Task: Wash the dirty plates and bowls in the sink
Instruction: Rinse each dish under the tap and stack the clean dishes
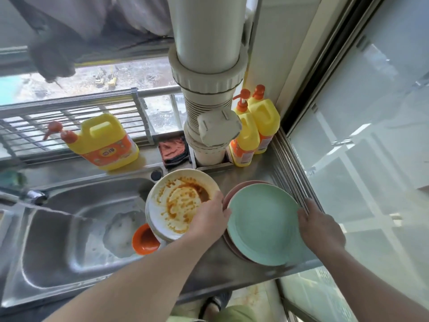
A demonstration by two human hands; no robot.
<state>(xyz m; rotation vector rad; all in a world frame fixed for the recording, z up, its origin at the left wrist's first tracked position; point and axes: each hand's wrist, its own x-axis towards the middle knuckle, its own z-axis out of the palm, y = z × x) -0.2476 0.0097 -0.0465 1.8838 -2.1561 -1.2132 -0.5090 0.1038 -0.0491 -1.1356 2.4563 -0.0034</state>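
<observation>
Stainless-steel surface (250, 175) runs along a window, with a sink (69, 240) set into its left part; foamy water lies round the drain.

Status of the task:
- Done, as judged: a green plate (262, 223) looks clean and lies on top of pink plates (234, 189) on the surface, right of the sink. Both hands are at its rim. The left hand (209, 217) grips the left edge; the right hand (320, 226) holds the right edge with curled fingers.
- Left: a stack of white plates (178, 205) stands at the right rim of the sink, the top one smeared with orange-brown sauce. An orange bowl (145, 240) sits in the sink just beside the stack and also shows residue.

Whether the pink plates are washed cannot be told. Three yellow detergent bottles stand behind: one (104, 142) at the window rail, two (255, 131) by the white pipe (209, 66).

Judgement: washing is partly complete; the dirtiest items remain.
</observation>
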